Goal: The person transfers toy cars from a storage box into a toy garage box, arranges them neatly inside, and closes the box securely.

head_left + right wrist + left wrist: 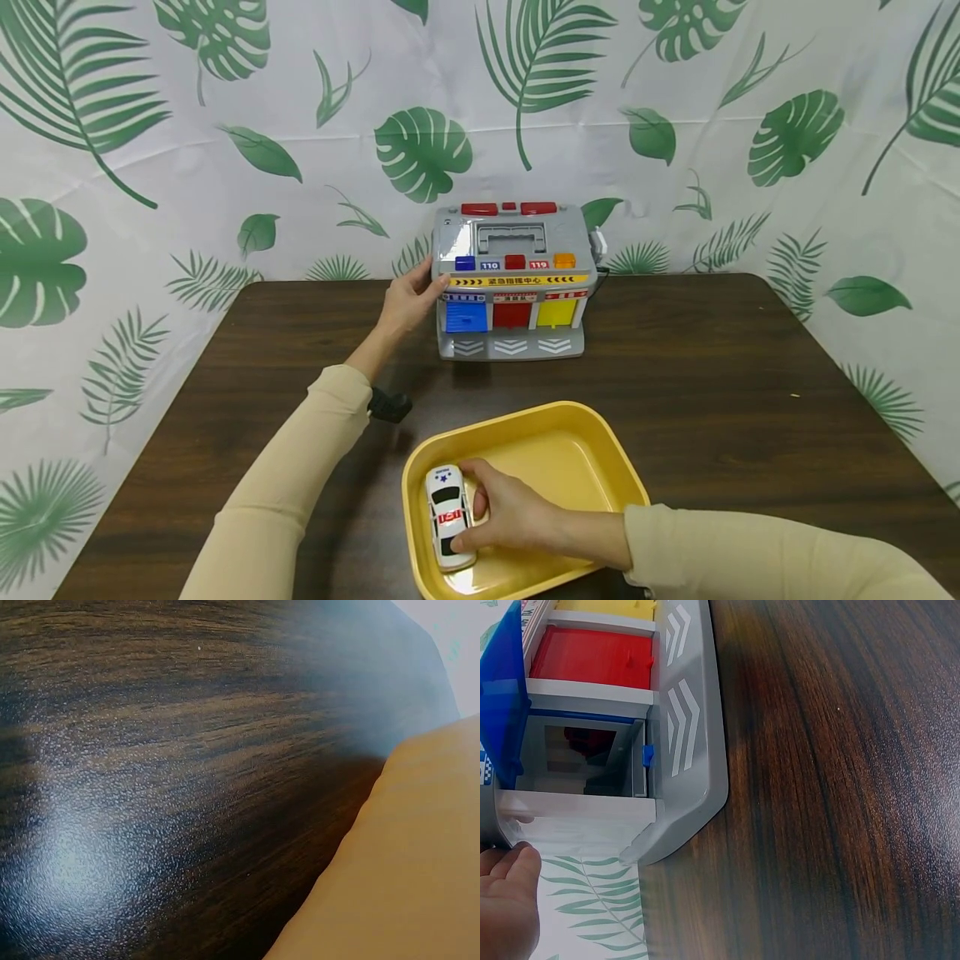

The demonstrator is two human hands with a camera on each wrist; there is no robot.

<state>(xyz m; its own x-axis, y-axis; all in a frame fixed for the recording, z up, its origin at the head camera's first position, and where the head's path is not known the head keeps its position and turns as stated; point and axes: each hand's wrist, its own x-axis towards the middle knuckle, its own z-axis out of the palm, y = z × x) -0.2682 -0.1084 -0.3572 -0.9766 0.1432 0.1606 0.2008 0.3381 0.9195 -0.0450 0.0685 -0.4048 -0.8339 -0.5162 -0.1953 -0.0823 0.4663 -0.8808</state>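
Note:
A grey toy garage [512, 343] with blue, red and yellow doors stands at the back of the table. My left hand [407, 302] holds its left side, thumb at the front corner and fingers along the side. The blue door [501, 697] is swung up in the left wrist view, baring the compartment behind it. Inside the yellow tray [600, 425] in front, a white toy police car [448, 533] lies along the left wall. My right hand [510, 508] pinches the car from its right side between thumb and fingers. That hand is out of frame in the right wrist view.
The dark wood table [720, 400] extends to both sides of the tray. Behind it hangs a white cloth [330, 167] with green leaf prints. A white piece [597, 242] juts from the garage's right side. A black wrist camera [390, 406] sits under the left forearm.

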